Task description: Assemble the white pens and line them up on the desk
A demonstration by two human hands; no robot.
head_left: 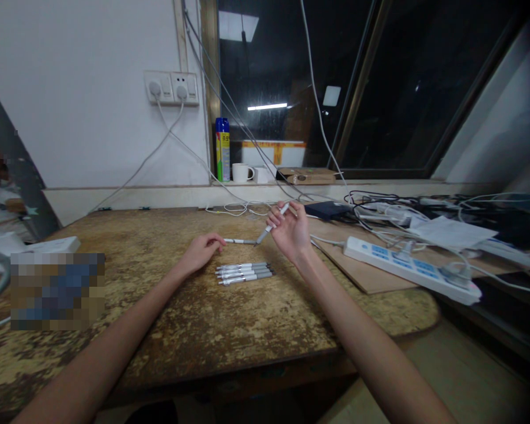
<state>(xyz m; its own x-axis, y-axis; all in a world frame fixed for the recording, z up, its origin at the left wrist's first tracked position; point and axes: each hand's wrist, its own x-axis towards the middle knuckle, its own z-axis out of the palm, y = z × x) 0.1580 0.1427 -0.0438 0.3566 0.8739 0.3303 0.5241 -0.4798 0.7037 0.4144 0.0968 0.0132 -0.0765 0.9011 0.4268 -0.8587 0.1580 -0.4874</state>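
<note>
My right hand (291, 229) is raised above the table with its fingers closed around a white and grey pen (264, 233). That pen slants, its tip pointing down and to the left. My left hand (202, 252) rests low over the tabletop, fingers curled, with its fingertips at the white end of another pen (242, 241); this second pen lies nearly level, and its grey end reaches close to the tip of the first. Nearer to me, between both forearms, several similar pens (245, 274) lie side by side, grey ends to the right.
The worn wooden table (172, 330) carries a power strip (410, 270) on a brown board (366, 277) at right, beside tangled cables (380, 206) and a dark box (328, 209). A spray can (222, 150) and white mug (242, 172) stand on the windowsill. A person's sleeve shows far left.
</note>
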